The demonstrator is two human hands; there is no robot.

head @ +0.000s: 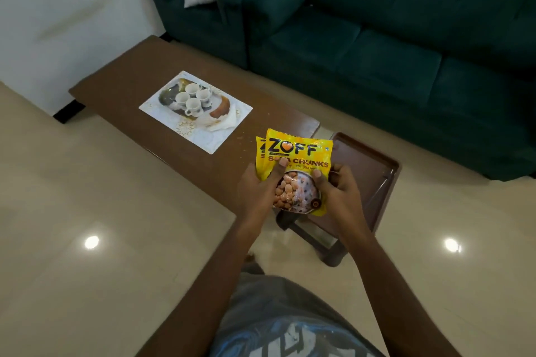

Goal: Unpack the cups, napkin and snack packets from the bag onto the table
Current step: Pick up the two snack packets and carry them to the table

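Two yellow snack packets labelled soya chunks are stacked one behind the other, held above the near end of the brown table. My left hand grips their left side, thumb on the front. My right hand grips the right side the same way. Several white cups stand clustered on a printed placemat in the middle of the table. A white napkin lies on the mat just right of the cups. No bag is visible.
A dark brown plastic stool stands under my hands, right of the table's end. A dark green sofa with green and white cushions runs along the far side. Glossy cream floor tiles surround the table.
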